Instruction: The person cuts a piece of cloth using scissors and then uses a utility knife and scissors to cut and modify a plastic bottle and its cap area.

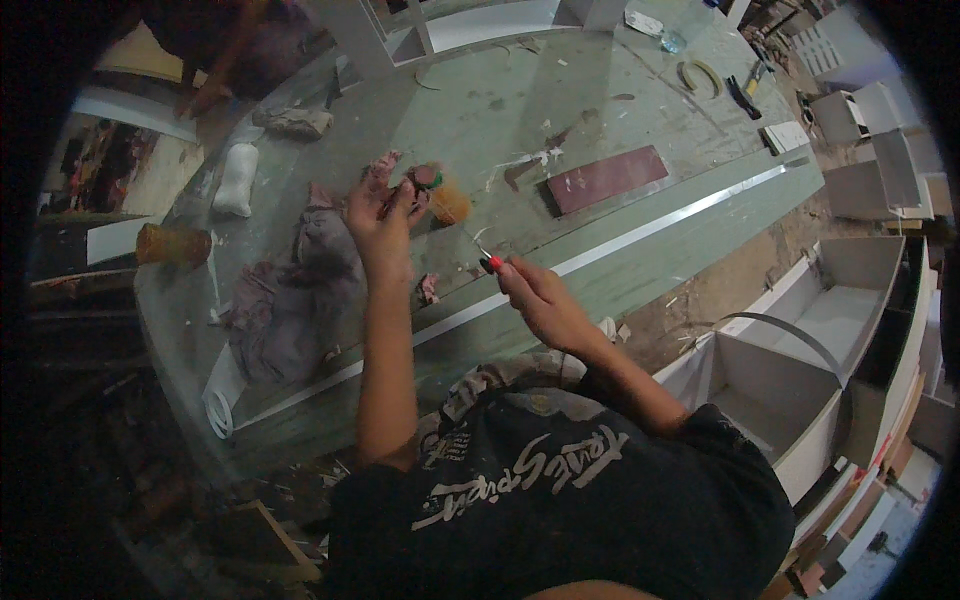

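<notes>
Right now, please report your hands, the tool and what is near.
Right hand gripping red-handled tool. Left hand by orange container, grip unclear. Crumpled cloth further left.

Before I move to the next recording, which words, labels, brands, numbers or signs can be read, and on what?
Black shirt: large pale lettering, not copied out here; the small print beside it is too small to read.
White card near the picture's top edge: any marks are too small to read.
Red-handled tool: no text visible.
</notes>
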`<move>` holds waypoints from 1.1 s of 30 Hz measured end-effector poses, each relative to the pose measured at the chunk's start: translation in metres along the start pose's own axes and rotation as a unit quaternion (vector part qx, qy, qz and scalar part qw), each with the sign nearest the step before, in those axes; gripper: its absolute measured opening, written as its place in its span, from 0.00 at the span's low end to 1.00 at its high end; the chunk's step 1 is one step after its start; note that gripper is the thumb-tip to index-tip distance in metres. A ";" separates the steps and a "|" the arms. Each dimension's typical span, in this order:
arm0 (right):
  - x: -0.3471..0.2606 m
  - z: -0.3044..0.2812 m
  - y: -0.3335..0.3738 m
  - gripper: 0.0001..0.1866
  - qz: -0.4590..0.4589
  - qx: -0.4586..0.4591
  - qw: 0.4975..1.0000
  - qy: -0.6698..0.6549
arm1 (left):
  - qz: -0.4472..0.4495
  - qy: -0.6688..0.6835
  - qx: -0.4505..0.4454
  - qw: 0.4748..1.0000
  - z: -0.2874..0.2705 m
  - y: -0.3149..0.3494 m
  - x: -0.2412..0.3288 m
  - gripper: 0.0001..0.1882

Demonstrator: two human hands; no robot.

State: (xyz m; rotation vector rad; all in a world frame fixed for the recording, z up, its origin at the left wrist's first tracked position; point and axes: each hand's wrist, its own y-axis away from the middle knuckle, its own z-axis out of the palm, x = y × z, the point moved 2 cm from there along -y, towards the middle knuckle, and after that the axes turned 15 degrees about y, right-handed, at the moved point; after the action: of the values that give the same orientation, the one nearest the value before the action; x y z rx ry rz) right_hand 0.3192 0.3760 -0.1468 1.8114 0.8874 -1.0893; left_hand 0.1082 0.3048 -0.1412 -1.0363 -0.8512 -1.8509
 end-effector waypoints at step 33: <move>-0.032 0.064 -0.074 0.29 -0.004 0.081 0.997 -0.006 | 0.300 -0.183 -0.013 0.936 -0.007 0.017 0.004 0.19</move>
State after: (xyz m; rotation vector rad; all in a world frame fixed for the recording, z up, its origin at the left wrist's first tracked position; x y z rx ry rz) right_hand 0.2214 0.3444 -0.1570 1.9316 0.8194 -1.2063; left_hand 0.1196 0.2901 -0.1385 -1.4907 -0.6178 -1.1741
